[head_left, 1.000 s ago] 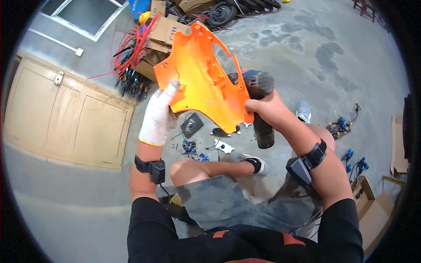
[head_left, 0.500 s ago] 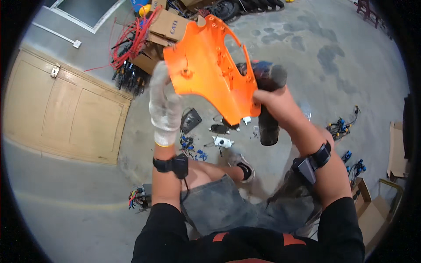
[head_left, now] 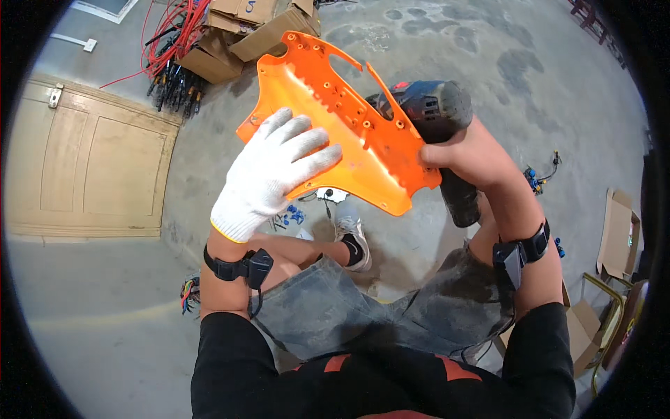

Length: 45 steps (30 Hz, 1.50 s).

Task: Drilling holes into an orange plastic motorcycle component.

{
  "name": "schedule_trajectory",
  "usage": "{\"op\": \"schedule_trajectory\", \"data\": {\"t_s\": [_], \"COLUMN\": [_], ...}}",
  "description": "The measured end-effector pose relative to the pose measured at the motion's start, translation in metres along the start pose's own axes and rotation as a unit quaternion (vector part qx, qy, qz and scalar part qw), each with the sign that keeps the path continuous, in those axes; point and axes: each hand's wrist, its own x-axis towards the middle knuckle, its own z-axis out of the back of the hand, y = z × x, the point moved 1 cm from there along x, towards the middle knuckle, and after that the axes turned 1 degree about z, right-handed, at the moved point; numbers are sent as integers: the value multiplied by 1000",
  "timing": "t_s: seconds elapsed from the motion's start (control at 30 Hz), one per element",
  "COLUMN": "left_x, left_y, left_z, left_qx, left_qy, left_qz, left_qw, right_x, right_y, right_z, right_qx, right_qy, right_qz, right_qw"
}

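Note:
An orange moulded plastic panel [head_left: 370, 167], with screw bosses and an open loop on its far edge, is held up tilted in front of me. My left hand [head_left: 272, 164], in a white knit glove, lies on its left part with the fingers spread over the surface. My bare right hand [head_left: 464, 157] grips the panel's right end, thumb on top. The same hand also holds a dark cordless drill [head_left: 436, 112], whose body sticks out past the panel and whose lower end hangs below. The right fingers are mostly hidden.
On the floor beyond my shoe [head_left: 352, 241] lie a white part [head_left: 331, 195] and blue connectors [head_left: 293, 215]. Cardboard boxes [head_left: 216, 56] and red cables [head_left: 167, 42] stand far left, near a wooden door [head_left: 105, 164]. To the right are an open carton [head_left: 618, 230] and a metal-framed chair [head_left: 614, 314].
My left hand has gone from the panel's left edge to lying spread on its surface. The panel has turned and come lower. The drill, still in my right hand, has shifted slightly right.

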Motion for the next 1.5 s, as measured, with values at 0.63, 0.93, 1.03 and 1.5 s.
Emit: {"op": "schedule_trajectory", "data": {"t_s": [0.63, 0.93, 1.03, 1.5], "left_x": [29, 51, 49, 34], "left_y": [60, 42, 43, 43], "left_z": [-60, -50, -49, -48], "left_qx": [-779, -737, -728, -646], "left_qy": [-452, -447, -434, -443], "left_qz": [267, 275, 311, 473], "left_qw": [343, 426, 429, 403], "right_x": [7, 17, 17, 23], "right_y": [6, 1, 7, -11], "right_z": [-26, -37, -39, -58], "right_qx": [176, 200, 156, 75], "right_qy": [10, 27, 22, 44], "right_qz": [107, 64, 55, 104], "right_qw": [978, 977, 986, 991]}}
